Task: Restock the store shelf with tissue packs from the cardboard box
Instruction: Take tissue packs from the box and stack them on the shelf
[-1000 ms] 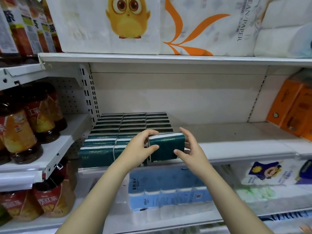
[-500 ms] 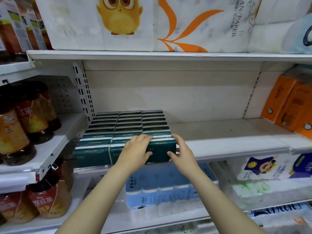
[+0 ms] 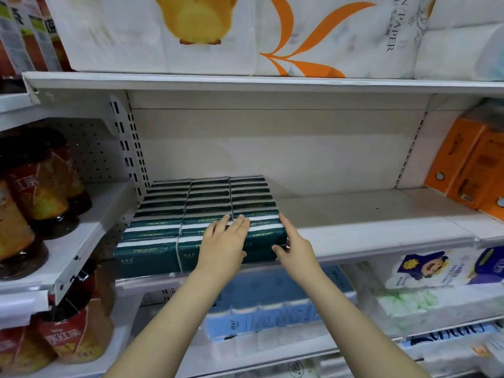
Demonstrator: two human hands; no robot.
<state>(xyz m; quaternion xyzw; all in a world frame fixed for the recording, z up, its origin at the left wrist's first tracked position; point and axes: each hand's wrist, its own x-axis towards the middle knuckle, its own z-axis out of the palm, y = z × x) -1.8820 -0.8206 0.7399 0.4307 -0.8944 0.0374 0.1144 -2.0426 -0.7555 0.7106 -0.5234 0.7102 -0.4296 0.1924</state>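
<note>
Left grip [image 3: 223,241] lies flat, fingers straight, atop the front green tissue pack [image 3: 263,238]. Right grip [image 3: 297,249], fingers straight, presses its 3 o'clock end. The pack sits at 7 o'clock on the white shelf [image 3: 368,222], with orange boxes [image 3: 469,165] at 3 o'clock.

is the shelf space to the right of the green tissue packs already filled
No, the shelf right of the green tissue packs lies bare as far as the orange boxes.
</note>
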